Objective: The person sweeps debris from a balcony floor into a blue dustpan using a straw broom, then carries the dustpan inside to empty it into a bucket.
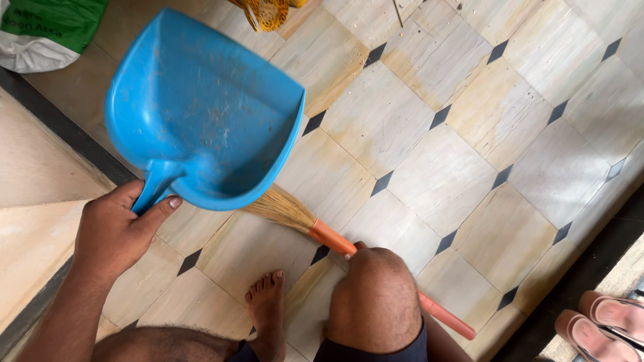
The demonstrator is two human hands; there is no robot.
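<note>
- Underfoot, the tiled floor [510,134] fills most of the view: pale marbled squares with small black diamonds at their corners, and a dark border strip along the left and lower right edges
- Next in size, the blue dustpan [201,110] is held up above the floor at the upper left, tilted so its hollow faces the camera; fine dust and grit speckle its inside
- Down at the lower left, the left hand [114,234] has its fingers [161,209] wrapped tight round the dustpan's short handle, thumb pressed along the side
- A bent knee [376,302] sits at the bottom centre, with a bare foot [267,305] flat on the floor just to its left
- A broom [322,234] lies slanting behind the knee: its straw bristles reach under the dustpan's rim, and its orange handle runs down to the lower right
- The right hand is hidden behind the knee, so I cannot tell whether it grips the broom
- A white and green sack [40,30] lies in the top left corner, well apart from the dustpan
- A pair of pink sandals [607,322] rests at the lower right edge, beyond the dark border
</note>
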